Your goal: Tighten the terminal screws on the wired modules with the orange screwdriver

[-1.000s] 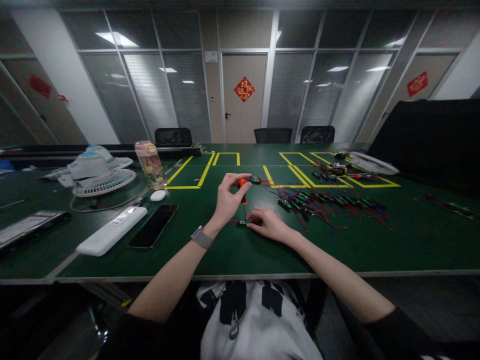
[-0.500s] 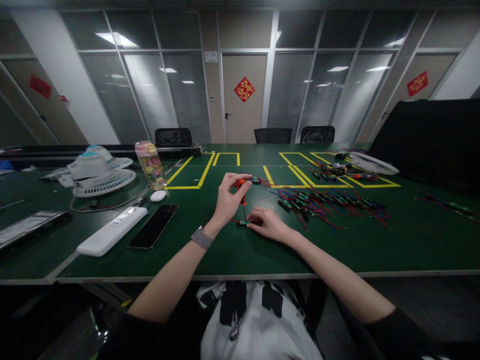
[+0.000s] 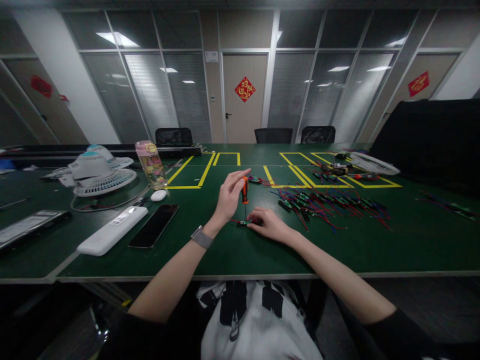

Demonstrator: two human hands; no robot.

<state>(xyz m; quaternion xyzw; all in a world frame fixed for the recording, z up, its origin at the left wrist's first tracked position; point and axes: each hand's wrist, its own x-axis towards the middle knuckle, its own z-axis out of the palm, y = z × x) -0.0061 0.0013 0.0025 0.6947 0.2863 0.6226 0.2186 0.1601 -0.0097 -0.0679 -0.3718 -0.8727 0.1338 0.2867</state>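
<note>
An orange-and-black screwdriver (image 3: 245, 190) stands upright, its thin shaft reaching down to a small green circuit board (image 3: 242, 223) on the table. My left hand (image 3: 228, 196) is at the handle, thumb against it and index finger stretched out past its top. With fingertips pressed together, my right hand (image 3: 267, 223) grips the right end of the board, hiding that part. A red wire runs out from the board's left side. Just beyond the screwdriver lies another small board (image 3: 255, 179) with wires.
Many wired circuit boards (image 3: 326, 201) lie heaped to the right. At left are a phone (image 3: 154, 226), a white power bank (image 3: 113, 231), a round white case (image 3: 158, 195), a drink bottle (image 3: 151, 165) and white fans (image 3: 101, 172). Yellow tape (image 3: 205, 170) marks the green table.
My left fingers have shifted on the screwdriver handle: the index finger has straightened and more of the handle shows. My right hand and the board stay in place.
</note>
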